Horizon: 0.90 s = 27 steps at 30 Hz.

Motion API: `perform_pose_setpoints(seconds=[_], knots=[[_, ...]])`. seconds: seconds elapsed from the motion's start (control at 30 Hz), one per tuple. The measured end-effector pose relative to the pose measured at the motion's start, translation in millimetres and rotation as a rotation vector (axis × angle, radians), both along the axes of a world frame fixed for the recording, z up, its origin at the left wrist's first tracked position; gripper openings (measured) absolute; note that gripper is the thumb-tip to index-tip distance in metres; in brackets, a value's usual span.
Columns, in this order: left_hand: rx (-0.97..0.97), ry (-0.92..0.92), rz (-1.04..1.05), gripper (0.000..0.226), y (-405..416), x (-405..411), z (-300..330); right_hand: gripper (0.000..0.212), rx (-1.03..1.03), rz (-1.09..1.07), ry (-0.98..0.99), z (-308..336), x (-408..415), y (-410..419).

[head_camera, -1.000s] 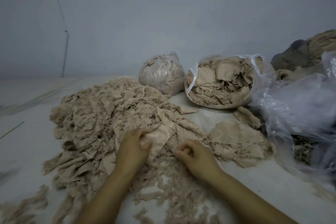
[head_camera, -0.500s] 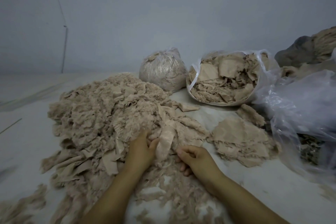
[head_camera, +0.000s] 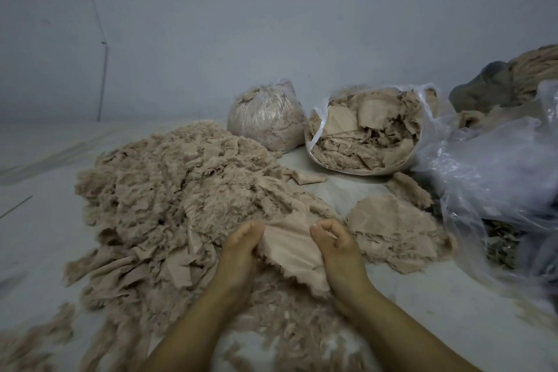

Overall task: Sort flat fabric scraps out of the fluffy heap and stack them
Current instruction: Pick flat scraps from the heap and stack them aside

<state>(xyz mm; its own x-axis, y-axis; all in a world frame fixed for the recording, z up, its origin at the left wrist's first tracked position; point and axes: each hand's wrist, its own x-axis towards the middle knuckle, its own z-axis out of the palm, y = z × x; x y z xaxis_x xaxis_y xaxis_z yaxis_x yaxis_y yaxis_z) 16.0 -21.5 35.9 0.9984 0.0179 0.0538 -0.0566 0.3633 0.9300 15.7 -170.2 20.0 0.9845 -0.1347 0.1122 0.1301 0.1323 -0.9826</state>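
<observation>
From the head view, the left hand (head_camera: 241, 246) and right hand (head_camera: 335, 243) each gripped an edge of one flat scrap (head_camera: 287, 251) at the heap (head_camera: 169, 190)'s near side. A small stack (head_camera: 392, 229) lay just right; judging by the heap's bulk, most sorting remained.

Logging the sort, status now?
Left hand and right hand both grip one flat scrap. Stack lies right. Nothing blocks.
</observation>
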Motion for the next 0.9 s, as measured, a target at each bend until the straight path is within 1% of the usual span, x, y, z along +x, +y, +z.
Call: perform_pose_setpoints(seconds=[0.03, 0.07, 0.17, 0.2, 0.3, 0.33, 0.37, 0.4, 0.47, 0.5, 0.53, 0.57, 0.63, 0.67, 0.7, 0.73, 0.77, 0.8, 0.9], knots=[[-0.016, -0.005, -0.003, 0.025, -2.0, -2.1, 0.9, 0.019, -0.004, 0.028, 0.001, -0.1, -2.3, 2.1], [0.009, -0.016, -0.012, 0.025, -2.6, -3.1, -0.4, 0.021, 0.001, 0.060, 0.010, 0.1, -4.5, 4.2], [0.223, -0.057, -0.075, 0.023, -3.7, -5.5, -3.6, 0.033, 0.004, 0.141, 0.019, 2.6, -9.1, 4.2], [0.247, -0.044, -0.043, 0.024, -3.2, -4.0, -4.5, 0.032, 0.025, 0.165, 0.004, 4.6, -10.5, 2.6], [0.231, 0.052, 0.208, 0.028, 9.7, 5.0, -3.5, 0.019, 0.099, 0.210, -0.027, 11.6, -13.0, -3.2], [0.236, 0.051, 0.252, 0.030, 15.6, 7.6, -3.7, 0.017, 0.088, 0.223, -0.027, 12.1, -13.5, -4.2], [0.229, 0.051, 0.243, 0.031, 20.5, 9.3, -4.7, 0.016, 0.056, 0.240, -0.033, 11.7, -13.8, -4.2], [0.198, 0.063, 0.157, 0.033, 23.1, 8.7, -5.6, 0.017, 0.013, 0.266, -0.044, 11.5, -14.7, -2.8], [0.131, 0.143, -0.130, 0.038, 17.1, 2.3, -6.4, 0.016, -0.051, 0.345, -0.053, 11.2, -18.6, 2.8], [0.117, 0.158, -0.253, 0.034, 11.5, -0.9, -5.4, 0.015, -0.075, 0.388, -0.042, 9.7, -20.3, 6.1], [0.099, 0.147, -0.301, 0.028, 6.3, -2.0, -3.3, 0.014, -0.100, 0.424, -0.030, 8.3, -21.9, 8.6], [0.042, 0.142, -0.263, 0.022, 1.9, -1.0, -0.5, 0.014, -0.123, 0.445, -0.023, 7.8, -23.2, 9.8], [-0.174, 0.188, -0.081, 0.022, 1.8, 5.3, 2.2, 0.015, -0.142, 0.433, -0.034, 10.2, -24.2, 7.6], [-0.294, 0.212, 0.018, 0.021, 6.5, 9.4, 2.6, 0.015, -0.134, 0.402, -0.052, 12.6, -23.4, 4.1], [-0.357, 0.224, 0.091, 0.017, 14.1, 13.8, 1.7, 0.015, -0.110, 0.352, -0.067, 15.8, -21.6, 0.0], [-0.352, 0.223, 0.128, 0.014, 20.9, 16.4, 0.6, 0.015, -0.071, 0.287, -0.072, 19.1, -19.2, -4.6], [-0.291, 0.215, 0.119, 0.015, 24.1, 15.9, -1.1, 0.016, -0.031, 0.223, -0.069, 20.8, -16.4, -9.0], [-0.214, 0.195, 0.048, 0.021, 23.8, 13.6, -3.3, 0.018, 0.005, 0.182, -0.064, 21.6, -14.1, -12.2], [-0.014, 0.189, -0.254, 0.041, 4.5, -0.6, -4.0, 0.019, 0.104, 0.175, 0.005, 17.5, -9.8, -9.3]])
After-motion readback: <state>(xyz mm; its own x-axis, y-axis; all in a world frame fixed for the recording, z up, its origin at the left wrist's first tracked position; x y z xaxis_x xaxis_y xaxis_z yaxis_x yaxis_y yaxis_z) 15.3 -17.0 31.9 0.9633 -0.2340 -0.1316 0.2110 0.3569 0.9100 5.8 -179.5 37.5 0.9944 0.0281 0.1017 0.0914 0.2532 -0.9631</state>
